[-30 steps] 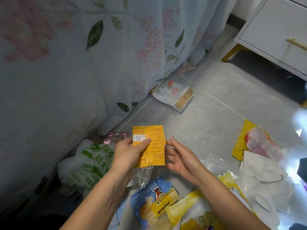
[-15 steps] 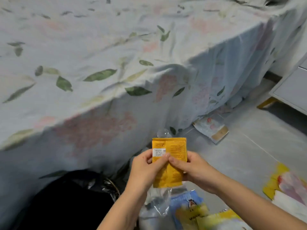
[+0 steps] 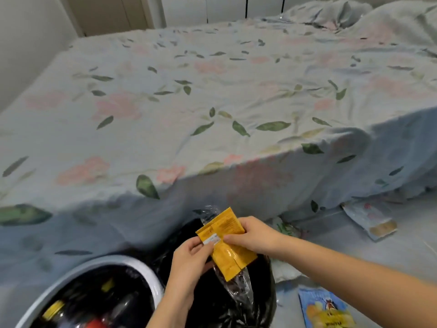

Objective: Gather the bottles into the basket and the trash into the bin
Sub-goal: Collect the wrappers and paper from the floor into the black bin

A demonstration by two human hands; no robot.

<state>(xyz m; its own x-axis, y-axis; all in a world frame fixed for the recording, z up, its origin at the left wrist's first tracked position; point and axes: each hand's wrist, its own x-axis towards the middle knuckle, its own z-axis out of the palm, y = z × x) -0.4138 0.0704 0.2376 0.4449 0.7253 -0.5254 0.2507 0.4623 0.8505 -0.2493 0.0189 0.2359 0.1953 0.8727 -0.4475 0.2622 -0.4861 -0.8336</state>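
Note:
Both hands hold a yellow packet (image 3: 227,242) together with a clear plastic wrapper (image 3: 236,285) that hangs behind and below it. My left hand (image 3: 189,263) pinches the packet's left edge, and my right hand (image 3: 250,235) pinches its right side. The trash hangs right over the bin lined with a black bag (image 3: 217,304). To the lower left stands a white-rimmed basket (image 3: 144,268) with several bottles inside, among them one with a yellow cap (image 3: 53,310).
A bed with a floral sheet (image 3: 212,102) fills the upper view and overhangs the bin. On the floor lie a blue snack bag (image 3: 326,308), a white and tan packet (image 3: 371,218) and a crumpled white bag (image 3: 283,268).
The view swung up and left from the littered floor to the bed, bin and basket. Both hands carried the yellow packet and clear wrapper over the black bin.

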